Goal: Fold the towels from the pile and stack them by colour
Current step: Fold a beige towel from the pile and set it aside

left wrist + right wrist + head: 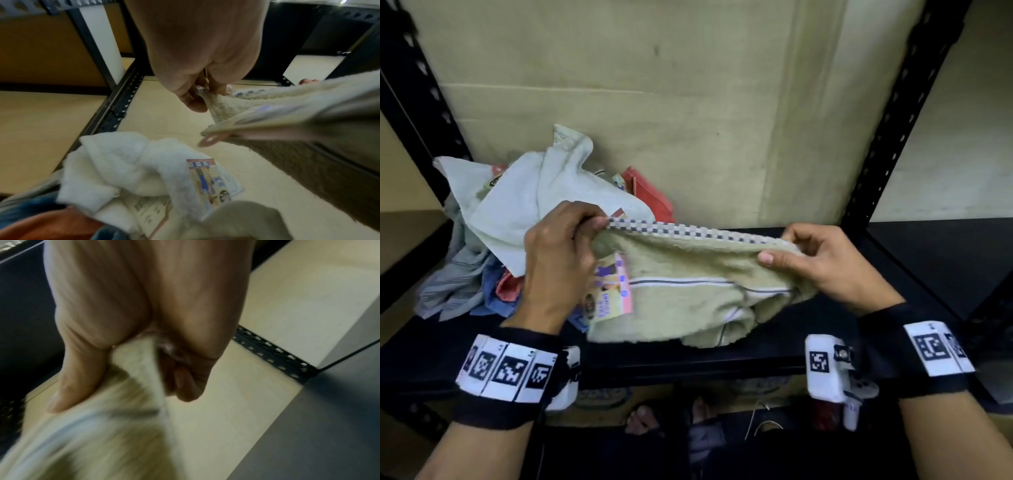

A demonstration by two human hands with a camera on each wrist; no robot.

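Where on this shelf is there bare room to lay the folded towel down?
The dark shelf is bare on its right side, between the right hand and the right upright. The beige towel fills the middle, held by both hands, left hand included. The left is crowded with the pile.

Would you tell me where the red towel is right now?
In the head view, the red towel lies at the pile's back right, against the wall, behind the white towel.
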